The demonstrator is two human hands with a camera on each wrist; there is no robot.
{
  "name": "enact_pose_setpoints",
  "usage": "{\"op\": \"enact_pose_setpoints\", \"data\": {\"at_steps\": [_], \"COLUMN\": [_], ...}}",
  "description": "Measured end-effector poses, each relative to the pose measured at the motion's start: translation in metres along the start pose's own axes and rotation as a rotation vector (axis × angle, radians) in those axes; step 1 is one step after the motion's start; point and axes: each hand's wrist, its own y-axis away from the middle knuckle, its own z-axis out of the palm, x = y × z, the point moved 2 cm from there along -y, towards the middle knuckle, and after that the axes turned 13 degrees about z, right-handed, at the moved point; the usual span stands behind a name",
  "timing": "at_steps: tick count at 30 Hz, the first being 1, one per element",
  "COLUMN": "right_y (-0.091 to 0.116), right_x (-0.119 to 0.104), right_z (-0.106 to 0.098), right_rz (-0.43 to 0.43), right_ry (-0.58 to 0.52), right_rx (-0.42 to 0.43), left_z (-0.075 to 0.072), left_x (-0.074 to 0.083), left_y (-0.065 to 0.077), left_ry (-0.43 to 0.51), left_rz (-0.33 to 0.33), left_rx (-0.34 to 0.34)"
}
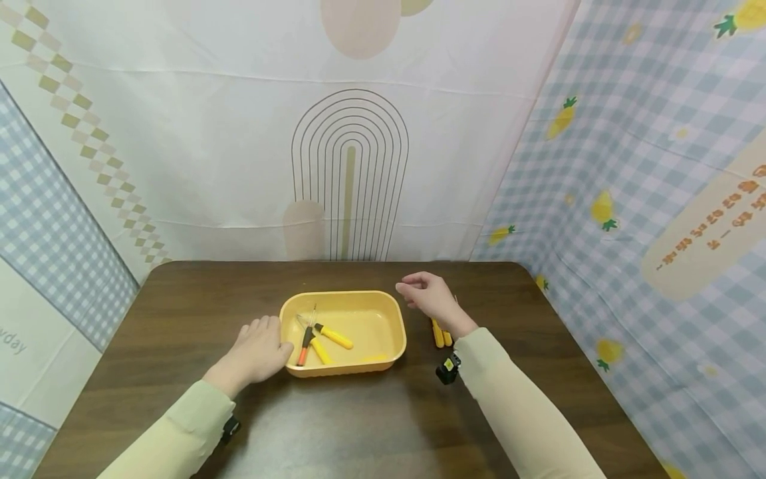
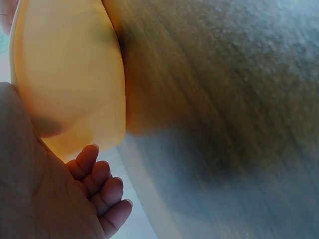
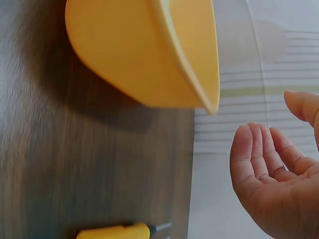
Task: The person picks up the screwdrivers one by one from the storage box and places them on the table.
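Note:
A yellow plastic tray (image 1: 377, 303) rests on the table with several small hand tools inside. One tool is a red-and-black-handled screwdriver (image 1: 305, 346); another has a yellow handle with a black collar (image 1: 335, 335). My left hand (image 1: 257, 349) holds the tray's left end, thumb over the rim and fingers along the outer wall (image 2: 75, 74). Past the tray's right end, my right hand (image 1: 429, 294) hovers with bent fingers, thumb apart from them and nothing between. Under the right wrist lie yellow-handled tools (image 1: 439, 334), one showing a thin metal shaft (image 3: 119, 232).
The dark wooden table (image 1: 335, 426) ends at a patterned white cloth (image 1: 227, 166) behind. A blue checked cloth (image 1: 598, 166) hangs at the right. Each wrist carries a small black camera, the right one (image 1: 447, 368) close above the table.

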Motion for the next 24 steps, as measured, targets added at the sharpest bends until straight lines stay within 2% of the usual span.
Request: {"op": "enact_pose_setpoints", "data": {"at_steps": [9,18,24], "right_y": [-0.003,0.002,0.002], "right_x": [-0.011,-0.018,-0.015], "right_z": [0.027,0.057,0.085], "right_rz": [-0.002,-0.059,-0.047], "right_ry": [-0.003,-0.021,0.044], "right_rx": [-0.055,-0.135,-0.189], "left_z": [0.0,0.001,0.001], "left_x": [0.0,0.0,-0.001], "left_y": [0.0,0.0,0.0], "left_ry": [-0.006,-0.007,-0.013], "left_rz": [-0.005,-0.009,0.002], "left_rx": [-0.003,-0.015,-0.003]}}
